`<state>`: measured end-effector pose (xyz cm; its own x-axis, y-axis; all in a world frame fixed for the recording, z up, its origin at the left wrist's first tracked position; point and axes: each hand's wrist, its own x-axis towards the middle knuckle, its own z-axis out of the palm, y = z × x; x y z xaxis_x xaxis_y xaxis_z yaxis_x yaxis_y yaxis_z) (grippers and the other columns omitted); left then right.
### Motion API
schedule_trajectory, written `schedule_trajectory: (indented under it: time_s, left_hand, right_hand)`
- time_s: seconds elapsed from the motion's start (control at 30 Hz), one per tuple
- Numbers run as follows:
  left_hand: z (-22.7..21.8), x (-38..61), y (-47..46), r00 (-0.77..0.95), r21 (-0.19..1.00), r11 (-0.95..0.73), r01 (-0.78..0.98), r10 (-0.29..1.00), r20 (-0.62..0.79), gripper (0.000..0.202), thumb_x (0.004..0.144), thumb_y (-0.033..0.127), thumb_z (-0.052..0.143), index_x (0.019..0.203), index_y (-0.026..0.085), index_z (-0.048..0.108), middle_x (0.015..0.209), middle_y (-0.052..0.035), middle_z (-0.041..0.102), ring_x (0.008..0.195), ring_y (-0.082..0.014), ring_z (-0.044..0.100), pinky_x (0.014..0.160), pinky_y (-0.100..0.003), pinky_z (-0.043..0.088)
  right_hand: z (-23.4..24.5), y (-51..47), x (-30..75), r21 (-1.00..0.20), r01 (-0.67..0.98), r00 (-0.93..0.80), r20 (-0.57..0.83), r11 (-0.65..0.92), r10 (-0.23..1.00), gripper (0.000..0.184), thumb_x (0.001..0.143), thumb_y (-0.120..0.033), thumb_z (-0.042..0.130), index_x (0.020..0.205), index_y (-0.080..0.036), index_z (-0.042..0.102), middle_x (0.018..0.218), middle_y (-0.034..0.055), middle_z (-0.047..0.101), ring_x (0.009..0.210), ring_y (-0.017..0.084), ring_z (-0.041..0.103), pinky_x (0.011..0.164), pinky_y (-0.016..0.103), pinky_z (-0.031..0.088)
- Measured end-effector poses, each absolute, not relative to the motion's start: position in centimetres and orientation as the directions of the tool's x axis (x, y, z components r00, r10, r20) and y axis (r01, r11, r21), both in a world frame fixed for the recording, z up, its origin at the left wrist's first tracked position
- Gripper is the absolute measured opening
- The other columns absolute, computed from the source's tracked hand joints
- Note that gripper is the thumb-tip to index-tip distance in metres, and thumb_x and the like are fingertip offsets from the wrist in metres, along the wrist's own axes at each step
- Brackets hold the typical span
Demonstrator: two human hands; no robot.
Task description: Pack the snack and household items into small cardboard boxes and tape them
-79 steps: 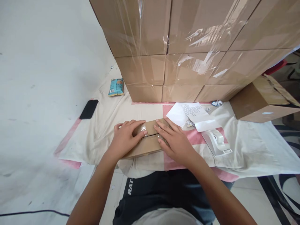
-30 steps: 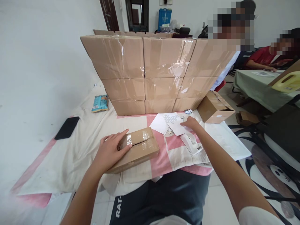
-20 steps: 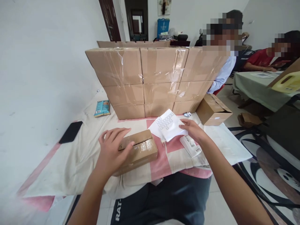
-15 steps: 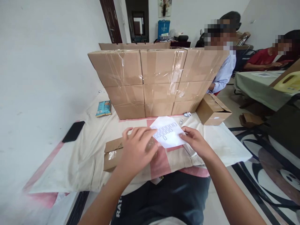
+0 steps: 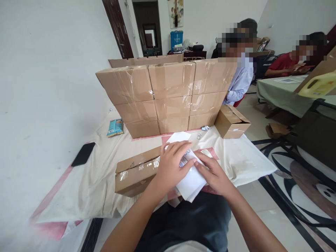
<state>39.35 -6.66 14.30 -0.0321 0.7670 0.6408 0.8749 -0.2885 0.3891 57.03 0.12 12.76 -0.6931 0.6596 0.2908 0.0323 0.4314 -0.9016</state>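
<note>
A small stack of white paper sheets point(image 5: 193, 182) is between my hands, just above the front edge of the cloth-covered table. Rows of small outlined shapes show on the top sheet, partly under my fingers. My left hand point(image 5: 172, 166) grips the sheets from the left, its fingers over the far part and its thumb near the middle. On the other side, my right hand point(image 5: 214, 175) pinches their right edge, with its thumb on top. Left of the sheets lies a long taped cardboard box point(image 5: 138, 171), partly covered by my left hand and forearm.
A wall of taped cardboard boxes point(image 5: 172, 94) stands at the table's back. An opened box point(image 5: 232, 120) sits to its right. A blue snack packet point(image 5: 114, 127) and a black phone point(image 5: 83, 154) lie left. Beyond the boxes is a person in a light blue shirt point(image 5: 241, 77).
My left hand has moved right and closed on the paper. The sheets have come nearer to me and turned, and now both hands hold them. The view has shifted slightly.
</note>
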Motion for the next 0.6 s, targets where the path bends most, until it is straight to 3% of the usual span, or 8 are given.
schedule_trajectory:
  time_s: [0.1, 0.2, 0.3, 0.47, 0.6]
  left_hand:
    - [14.1, 39.0, -6.8, 0.017, 0.422, -0.396, 0.815, 0.746, 0.666, 0.028, 0.1, 0.028, 0.058, 0.128, 0.026, 0.062, 0.12, -0.0034, 0.076, 0.108, -0.0192, 0.07, 0.099, -0.04, 0.045]
    - [14.2, 38.7, -7.2, 0.112, 0.401, -0.427, 0.81, 0.784, 0.61, 0.032, 0.101, 0.024, 0.055, 0.132, 0.026, 0.062, 0.123, -0.0031, 0.076, 0.112, -0.0192, 0.069, 0.106, -0.042, 0.041]
    - [14.3, 38.6, -7.6, 0.186, 0.393, -0.426, 0.815, 0.834, 0.519, 0.036, 0.103, 0.021, 0.048, 0.137, 0.025, 0.06, 0.129, -0.0029, 0.074, 0.121, -0.0193, 0.067, 0.116, -0.046, 0.033]
    - [14.0, 38.7, -7.7, 0.197, 0.382, -0.39, 0.838, 0.868, 0.455, 0.038, 0.105, 0.022, 0.04, 0.136, 0.026, 0.062, 0.127, -0.0021, 0.075, 0.122, -0.0204, 0.067, 0.118, -0.05, 0.03]
    - [13.7, 38.4, -7.4, 0.107, 0.415, -0.335, 0.846, 0.868, 0.484, 0.038, 0.106, 0.02, 0.037, 0.132, 0.026, 0.064, 0.126, -0.0012, 0.076, 0.12, -0.0172, 0.067, 0.119, -0.047, 0.03]
  right_hand:
    - [12.4, -0.1, 56.8, -0.923, 0.0, -0.705, 0.273, 0.385, 0.654, 0.024, 0.104, -0.039, 0.054, 0.105, -0.022, 0.071, 0.094, 0.0025, 0.07, 0.09, 0.019, 0.064, 0.079, 0.027, 0.049]
    - [12.5, -0.5, 56.7, -0.912, -0.02, -0.709, 0.301, 0.409, 0.637, 0.027, 0.105, -0.039, 0.055, 0.093, -0.02, 0.071, 0.089, 0.0023, 0.068, 0.086, 0.018, 0.062, 0.079, 0.028, 0.048]
    - [12.7, -0.8, 56.6, -0.91, -0.056, -0.737, 0.316, 0.412, 0.597, 0.026, 0.106, -0.036, 0.052, 0.097, -0.021, 0.071, 0.094, 0.0025, 0.069, 0.091, 0.018, 0.063, 0.085, 0.028, 0.048]
    - [12.7, -0.9, 56.8, -0.878, -0.039, -0.735, 0.348, 0.476, 0.582, 0.024, 0.108, -0.032, 0.048, 0.103, -0.022, 0.07, 0.102, 0.0028, 0.07, 0.096, 0.018, 0.064, 0.089, 0.028, 0.047]
    - [12.4, -1.0, 57.2, -0.839, 0.019, -0.743, 0.351, 0.543, 0.569, 0.026, 0.108, -0.031, 0.046, 0.093, -0.021, 0.064, 0.089, 0.0021, 0.064, 0.083, 0.017, 0.06, 0.078, 0.028, 0.046]
